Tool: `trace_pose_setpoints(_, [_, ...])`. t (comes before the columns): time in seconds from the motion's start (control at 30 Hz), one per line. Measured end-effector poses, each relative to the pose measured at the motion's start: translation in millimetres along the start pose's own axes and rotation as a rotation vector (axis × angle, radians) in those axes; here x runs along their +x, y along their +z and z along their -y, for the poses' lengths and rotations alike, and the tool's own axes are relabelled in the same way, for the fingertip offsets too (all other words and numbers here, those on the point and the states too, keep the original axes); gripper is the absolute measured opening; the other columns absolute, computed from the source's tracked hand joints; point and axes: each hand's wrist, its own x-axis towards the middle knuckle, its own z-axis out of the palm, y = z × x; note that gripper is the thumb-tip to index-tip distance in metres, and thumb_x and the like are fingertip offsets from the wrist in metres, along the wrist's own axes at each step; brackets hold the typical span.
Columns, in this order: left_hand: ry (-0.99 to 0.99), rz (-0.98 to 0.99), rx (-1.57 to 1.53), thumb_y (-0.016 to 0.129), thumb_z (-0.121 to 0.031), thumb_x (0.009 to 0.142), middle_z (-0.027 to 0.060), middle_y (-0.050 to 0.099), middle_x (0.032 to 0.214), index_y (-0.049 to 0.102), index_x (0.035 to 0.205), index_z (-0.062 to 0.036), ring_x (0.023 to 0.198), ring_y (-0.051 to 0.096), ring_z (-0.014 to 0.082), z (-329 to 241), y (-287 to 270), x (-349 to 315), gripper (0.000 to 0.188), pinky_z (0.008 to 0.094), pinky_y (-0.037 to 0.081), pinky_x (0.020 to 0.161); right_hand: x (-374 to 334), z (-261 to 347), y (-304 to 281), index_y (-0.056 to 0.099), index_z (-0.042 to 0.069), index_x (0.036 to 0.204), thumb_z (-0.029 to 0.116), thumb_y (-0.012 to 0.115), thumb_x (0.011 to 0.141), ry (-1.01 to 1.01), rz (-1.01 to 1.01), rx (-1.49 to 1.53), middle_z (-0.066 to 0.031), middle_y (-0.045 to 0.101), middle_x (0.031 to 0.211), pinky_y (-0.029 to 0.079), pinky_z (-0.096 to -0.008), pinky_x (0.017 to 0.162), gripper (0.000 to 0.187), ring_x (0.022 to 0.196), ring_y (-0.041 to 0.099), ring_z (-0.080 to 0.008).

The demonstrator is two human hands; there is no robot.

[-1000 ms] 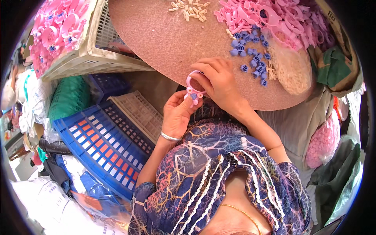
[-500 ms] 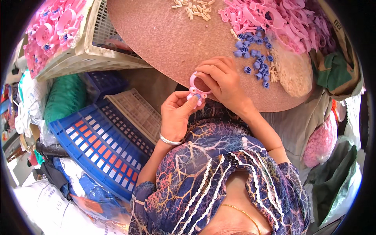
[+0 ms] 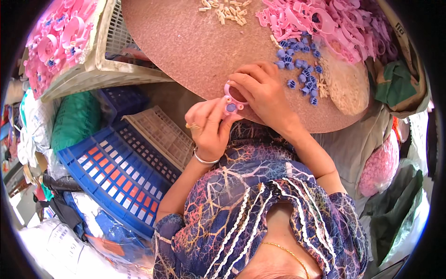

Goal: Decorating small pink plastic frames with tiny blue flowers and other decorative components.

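Observation:
Over the near edge of the round table, both my hands hold a pink plastic ring-shaped toy part (image 3: 226, 89). A small blue piece (image 3: 231, 108) sits in the knobbed head at its lower end. My left hand (image 3: 208, 129), with a bangle at the wrist, is closed on that head, thumb below and fingers at its left side. My right hand (image 3: 267, 95) grips the round band from the right, its fingers hiding part of the band. To the right of it lie several loose blue pieces (image 3: 304, 76) like the one in the head.
Pink parts (image 3: 325, 28) are heaped at the table's far right, near a clear bag of cream pieces (image 3: 353, 90). Loose cream pieces (image 3: 231, 14) lie at the back of the table (image 3: 195, 51). On the left stand a pale crate (image 3: 69, 83) under pink parts and a blue basket (image 3: 86, 179).
My left thumb has come off the front of the part's head to its underside, so the blue piece now shows. The left fingers have straightened and shifted up; the right hand still grips the band.

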Motion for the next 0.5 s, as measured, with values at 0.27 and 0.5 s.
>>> trace_pose_setpoints(0.27, [0.002,0.041,-0.067,0.087,-0.024,0.070,0.0060,0.065,0.108,0.071,0.111,-0.0033,0.104,0.058,0.0272,7.0,7.2,5.8,0.049,0.0415,0.043,0.092,12.6,3.4,-8.6,0.066,0.009,0.099,0.020,0.073,0.073,-0.033,0.043,-0.019,-0.0060,0.064,0.104,0.042,-0.0426,0.089,0.029,0.101,0.057,-0.0290])
trace_pose_setpoints(0.5, [-0.022,0.026,0.089,0.081,-0.021,0.072,0.0049,0.066,0.117,0.071,0.109,-0.0040,0.115,0.054,0.0285,2.3,13.2,16.7,0.043,0.0457,0.038,0.100,18.7,-3.8,-3.3,0.068,0.008,0.098,0.013,0.069,0.075,0.016,0.014,0.010,-0.0049,0.066,0.097,0.044,-0.0417,0.087,0.024,0.097,0.060,-0.0269])
